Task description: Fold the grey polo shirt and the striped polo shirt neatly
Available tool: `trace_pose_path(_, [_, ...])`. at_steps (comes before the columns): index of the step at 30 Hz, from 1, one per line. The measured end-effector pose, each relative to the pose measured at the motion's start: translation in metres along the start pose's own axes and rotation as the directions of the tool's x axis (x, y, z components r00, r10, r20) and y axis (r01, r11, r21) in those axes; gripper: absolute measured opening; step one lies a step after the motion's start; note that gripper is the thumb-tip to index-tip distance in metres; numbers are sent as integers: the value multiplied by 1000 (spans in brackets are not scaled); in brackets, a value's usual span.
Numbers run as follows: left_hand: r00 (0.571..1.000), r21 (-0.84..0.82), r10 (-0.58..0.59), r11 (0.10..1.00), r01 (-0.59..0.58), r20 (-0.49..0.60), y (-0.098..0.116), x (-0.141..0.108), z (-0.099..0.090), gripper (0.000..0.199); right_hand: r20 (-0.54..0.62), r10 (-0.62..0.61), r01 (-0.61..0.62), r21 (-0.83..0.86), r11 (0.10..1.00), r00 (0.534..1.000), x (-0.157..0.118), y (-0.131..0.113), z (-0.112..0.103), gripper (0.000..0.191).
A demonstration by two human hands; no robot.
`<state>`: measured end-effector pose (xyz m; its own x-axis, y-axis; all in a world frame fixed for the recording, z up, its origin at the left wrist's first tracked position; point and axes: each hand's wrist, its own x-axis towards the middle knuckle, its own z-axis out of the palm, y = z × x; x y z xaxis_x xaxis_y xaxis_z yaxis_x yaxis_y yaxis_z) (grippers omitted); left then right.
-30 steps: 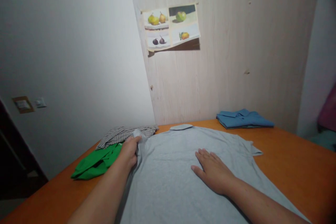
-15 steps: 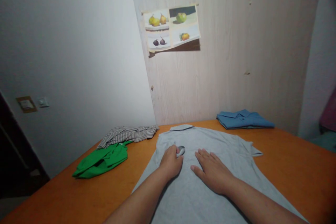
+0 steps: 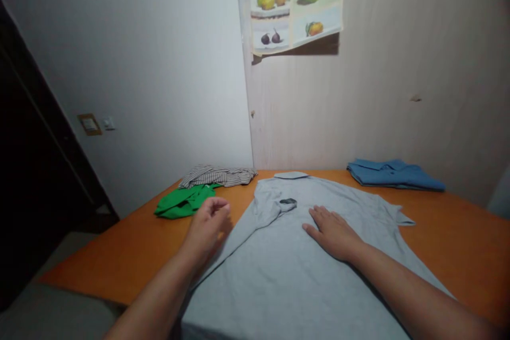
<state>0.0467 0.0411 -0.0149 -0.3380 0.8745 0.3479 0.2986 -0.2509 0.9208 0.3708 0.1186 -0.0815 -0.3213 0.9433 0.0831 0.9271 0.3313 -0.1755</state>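
Note:
A light grey short-sleeved shirt (image 3: 255, 276) lies spread over the table, collar toward the wall. Its left side is folded inward, and that sleeve rests on the body with its dark cuff opening facing right. My right hand (image 3: 334, 234) lies flat on the shirt's upper middle, fingers stretched out. Just off the shirt's left edge, my left hand (image 3: 207, 226) hovers over the table with loosely curled fingers, holding nothing.
A green garment (image 3: 179, 203) and a striped garment (image 3: 219, 175) lie bunched at the back left of the orange table (image 3: 131, 255). A folded blue shirt (image 3: 394, 174) sits at the back right. Behind stands a wall with a fruit picture (image 3: 297, 10).
My left hand has let go of the grey shirt's sleeve and moved left, off the shirt. The sleeve now lies folded inward. My right hand stays flat on the shirt. The view has shifted.

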Motion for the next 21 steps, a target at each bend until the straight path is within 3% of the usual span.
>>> trace_pose_path(4, [962, -104, -83, 993, 57, -260, -1, -46, -50, 34, -37, -11, 9, -53, 999, 999, 5, 10, 9, 76])
trace_pose_path(7, [927, -132, -123, 988, 81, -354, -13, -81, -75, 35, -60, -33, 29, -65, 997, 998, 10, 15, 15, 76])
trace_pose_path(13, [889, 170, 63, 985, 17, -453, -46, -140, -98, 33, 2, -45, 45, -77, 996, 999, 15, 11, 3, 73])
trace_pose_path(16, [894, 259, 71, 965, 51, -443, -66, -164, -101, 37, 19, -53, 54, -19, 998, 998, 16, 0, -15, 60])
trace_pose_path(19, [948, 219, -50, 968, 124, -315, -84, -180, -100, 44, -27, 0, 2, 74, 997, 1000, 22, -16, -30, 41])
trace_pose_path(21, [971, 175, -127, 971, 164, -202, -91, -186, -98, 48, -59, 51, -44, 114, 992, 997, 30, -29, -35, 40])
